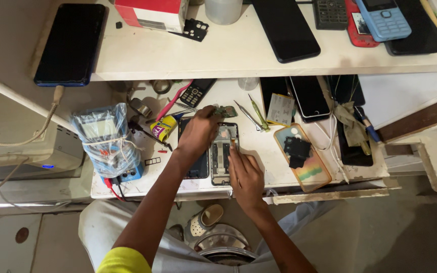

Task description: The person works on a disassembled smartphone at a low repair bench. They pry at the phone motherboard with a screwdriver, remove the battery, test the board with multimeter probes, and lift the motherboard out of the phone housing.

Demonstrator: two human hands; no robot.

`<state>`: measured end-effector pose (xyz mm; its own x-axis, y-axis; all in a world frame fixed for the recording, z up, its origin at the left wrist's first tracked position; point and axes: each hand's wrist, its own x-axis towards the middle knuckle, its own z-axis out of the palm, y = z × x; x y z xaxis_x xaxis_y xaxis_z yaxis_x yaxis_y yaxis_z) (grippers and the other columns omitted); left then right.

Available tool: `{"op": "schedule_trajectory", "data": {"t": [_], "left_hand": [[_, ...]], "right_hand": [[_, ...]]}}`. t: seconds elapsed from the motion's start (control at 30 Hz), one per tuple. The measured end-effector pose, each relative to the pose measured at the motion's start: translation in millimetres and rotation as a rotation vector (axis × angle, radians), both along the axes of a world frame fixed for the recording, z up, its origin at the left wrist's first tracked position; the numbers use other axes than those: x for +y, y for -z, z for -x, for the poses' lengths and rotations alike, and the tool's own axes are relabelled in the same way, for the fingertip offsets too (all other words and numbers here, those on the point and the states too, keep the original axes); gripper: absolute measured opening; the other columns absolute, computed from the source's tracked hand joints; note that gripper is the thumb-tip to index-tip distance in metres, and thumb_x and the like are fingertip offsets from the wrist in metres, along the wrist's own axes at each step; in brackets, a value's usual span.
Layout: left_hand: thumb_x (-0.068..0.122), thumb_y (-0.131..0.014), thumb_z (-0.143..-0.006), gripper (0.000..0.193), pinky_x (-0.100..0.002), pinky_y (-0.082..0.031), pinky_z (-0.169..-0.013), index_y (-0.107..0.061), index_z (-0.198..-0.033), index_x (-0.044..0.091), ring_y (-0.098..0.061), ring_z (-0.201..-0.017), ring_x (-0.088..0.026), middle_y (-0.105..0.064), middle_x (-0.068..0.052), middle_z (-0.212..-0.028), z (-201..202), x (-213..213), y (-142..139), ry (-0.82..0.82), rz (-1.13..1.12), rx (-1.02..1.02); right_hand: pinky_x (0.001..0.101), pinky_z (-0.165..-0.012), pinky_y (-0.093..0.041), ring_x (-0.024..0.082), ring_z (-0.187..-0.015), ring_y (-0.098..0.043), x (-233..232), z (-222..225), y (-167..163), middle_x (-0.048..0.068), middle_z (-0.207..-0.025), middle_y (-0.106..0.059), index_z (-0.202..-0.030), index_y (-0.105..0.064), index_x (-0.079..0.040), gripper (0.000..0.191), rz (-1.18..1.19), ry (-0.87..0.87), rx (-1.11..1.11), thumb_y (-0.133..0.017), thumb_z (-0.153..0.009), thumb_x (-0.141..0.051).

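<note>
- Green circuit board [224, 110] pinched in left hand [198, 132] fingertips, held above top end of opened phone [223, 153] on white bench [142, 178].
- Right hand [246, 178] fingers pressed together on thin tool, tip down in phone body.
- Step prob: board out, prying inside.
- Next move needs steady tip, light force.
- Screwdrivers [255, 114] near, right of board.

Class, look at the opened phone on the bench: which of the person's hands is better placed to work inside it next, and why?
Probably the right hand: its fingertips already point into the opened phone. The left hand is busy holding a small circuit board above the phone.
</note>
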<state>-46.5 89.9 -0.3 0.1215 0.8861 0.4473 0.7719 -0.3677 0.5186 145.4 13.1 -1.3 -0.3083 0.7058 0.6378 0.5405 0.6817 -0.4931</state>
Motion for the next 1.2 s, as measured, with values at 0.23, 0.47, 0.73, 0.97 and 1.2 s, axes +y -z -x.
{"op": "schedule_trajectory", "data": {"t": [0.23, 0.47, 0.73, 0.97, 1.2], "left_hand": [[0.011, -0.065, -0.094, 0.015, -0.047, -0.055, -0.090, -0.069, -0.104, 0.000, -0.065, -0.104, -0.041, -0.063, -0.021, -0.122, 0.5, -3.7, -6.6, 0.010, 0.178, -0.006], [0.009, -0.066, -0.090, 0.015, -0.046, -0.053, -0.095, -0.068, -0.099, -0.003, -0.061, -0.112, -0.039, -0.063, -0.021, -0.120, 0.5, -1.5, -2.4, 0.026, 0.086, 0.068], [0.012, -0.070, -0.091, 0.018, -0.046, -0.049, -0.102, -0.070, -0.096, -0.004, -0.058, -0.121, -0.040, -0.065, -0.024, -0.119, -0.2, -17.3, -2.3, -0.035, -0.052, 0.031], [0.013, -0.066, -0.093, 0.029, -0.047, -0.047, -0.109, -0.070, -0.116, -0.004, -0.054, -0.128, -0.044, -0.060, -0.029, -0.134, -19.0, -67.8, -5.4, -0.213, -0.033, -0.149], [0.024, -0.067, -0.092, 0.049, -0.050, -0.035, -0.116, -0.064, -0.136, 0.001, -0.038, -0.140, -0.053, -0.045, -0.041, -0.145, -24.7, -100.1, -8.1, -0.174, -0.014, 0.036]], "right_hand": [[0.0417, -0.083, -0.055, 0.033, -0.097, -0.069, 0.0, 0.5, -0.3, 0.020, -0.113, -0.073, -0.129, -0.065, 0.006, 0.034, -0.001, 0.015, -0.011, -0.068, -0.095, 0.001], [0.0417, -0.083, -0.056, 0.033, -0.097, -0.068, 0.2, 0.5, -1.4, 0.021, -0.113, -0.073, -0.130, -0.064, 0.007, 0.036, -0.001, 0.008, -0.013, -0.068, -0.094, 0.002], [0.0425, -0.082, -0.055, 0.033, -0.095, -0.067, -0.2, 1.2, -2.0, 0.020, -0.112, -0.072, -0.131, -0.064, 0.006, 0.036, -0.028, 0.002, -0.003, -0.068, -0.095, 0.001], [0.0443, -0.082, -0.054, 0.035, -0.095, -0.066, 1.2, 3.0, -4.9, 0.022, -0.113, -0.071, -0.137, -0.058, 0.007, 0.040, -0.019, 0.000, -0.011, -0.065, -0.098, 0.001], [0.0408, -0.082, -0.055, 0.033, -0.094, -0.068, 0.9, 0.0, -10.8, 0.020, -0.111, -0.071, -0.137, -0.059, 0.005, 0.037, 0.060, -0.093, 0.123, -0.063, -0.099, 0.003]]}}
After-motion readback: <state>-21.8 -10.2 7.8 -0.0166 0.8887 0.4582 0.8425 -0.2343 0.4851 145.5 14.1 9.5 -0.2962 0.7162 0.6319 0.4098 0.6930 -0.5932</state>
